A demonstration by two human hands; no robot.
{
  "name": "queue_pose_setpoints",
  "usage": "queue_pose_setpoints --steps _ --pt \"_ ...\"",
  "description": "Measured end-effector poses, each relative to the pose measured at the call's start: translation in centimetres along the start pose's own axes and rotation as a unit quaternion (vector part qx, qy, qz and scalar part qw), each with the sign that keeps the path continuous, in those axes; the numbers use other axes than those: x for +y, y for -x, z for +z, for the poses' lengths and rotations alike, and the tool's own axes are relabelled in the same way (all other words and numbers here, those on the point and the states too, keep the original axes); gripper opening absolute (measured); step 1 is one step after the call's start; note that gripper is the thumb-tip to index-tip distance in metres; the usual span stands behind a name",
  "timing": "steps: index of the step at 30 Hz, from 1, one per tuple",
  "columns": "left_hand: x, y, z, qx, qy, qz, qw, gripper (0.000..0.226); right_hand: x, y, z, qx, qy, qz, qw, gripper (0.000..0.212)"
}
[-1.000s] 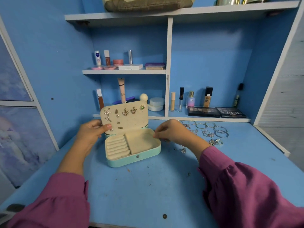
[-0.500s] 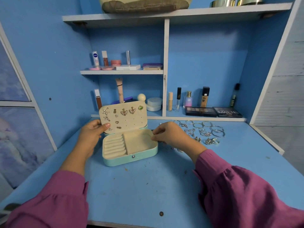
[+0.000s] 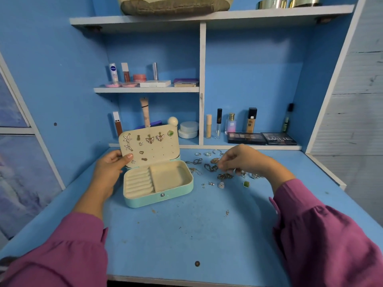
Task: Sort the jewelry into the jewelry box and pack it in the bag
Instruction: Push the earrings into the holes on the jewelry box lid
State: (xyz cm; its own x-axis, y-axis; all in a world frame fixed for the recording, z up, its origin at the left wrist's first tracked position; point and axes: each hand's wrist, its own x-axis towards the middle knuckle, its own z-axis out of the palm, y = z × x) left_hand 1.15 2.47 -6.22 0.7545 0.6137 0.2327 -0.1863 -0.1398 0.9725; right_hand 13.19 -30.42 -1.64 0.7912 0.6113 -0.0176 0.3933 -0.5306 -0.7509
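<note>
The right hand (image 3: 242,160) has left the jewelry box's right edge and now sits further right, over the loose jewelry (image 3: 215,169), while the left hand (image 3: 112,168) keeps its hold on the lid (image 3: 149,145).

A blue desk (image 3: 186,235) fills the view, scuffed and speckled, with blue shelving behind both hands carrying cosmetics (image 3: 250,123) and two dark palettes (image 3: 262,138).

The jewelry box (image 3: 158,183), mint outside and cream inside, stands open just right of the left hand: ring rolls on its left, one bare compartment on its right. Earrings are pinned across the upright lid.

The left hand grips the lid's left edge, thumb on the inner face. The right hand's fingers curl down among the chains and rings; whether they pinch a piece cannot be told. A green stud (image 3: 246,184) and a triangular piece (image 3: 221,185) lie just nearer than that hand.
</note>
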Motion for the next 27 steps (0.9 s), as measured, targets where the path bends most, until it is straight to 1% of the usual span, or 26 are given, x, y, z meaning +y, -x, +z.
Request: queue_pose_setpoints --steps 7,10,16,23,27 --pt "-0.3 -0.1 -0.1 -0.001 -0.002 -0.004 1.0 0.013 0.9 1.0 -1.5 -0.027 0.057 0.042 0.997 0.004" --pt "-0.5 -0.3 -0.3 0.0 -0.013 -0.004 1.0 0.013 0.8 1.4 -2.1 -0.056 0.089 0.067 0.992 0.006" --pt "-0.8 -0.5 -0.4 0.002 -0.021 -0.003 1.0 0.012 0.4 1.9 -2.8 -0.09 0.163 0.107 0.977 0.012" --pt "-0.8 -0.5 -0.4 0.005 -0.022 -0.008 1.0 0.012 0.4 1.7 -2.4 -0.095 0.218 0.108 0.965 0.016" --pt "-0.7 -0.5 -0.4 0.003 -0.027 -0.007 1.0 0.012 0.3 1.6 -2.2 -0.093 0.206 0.098 0.969 0.014"
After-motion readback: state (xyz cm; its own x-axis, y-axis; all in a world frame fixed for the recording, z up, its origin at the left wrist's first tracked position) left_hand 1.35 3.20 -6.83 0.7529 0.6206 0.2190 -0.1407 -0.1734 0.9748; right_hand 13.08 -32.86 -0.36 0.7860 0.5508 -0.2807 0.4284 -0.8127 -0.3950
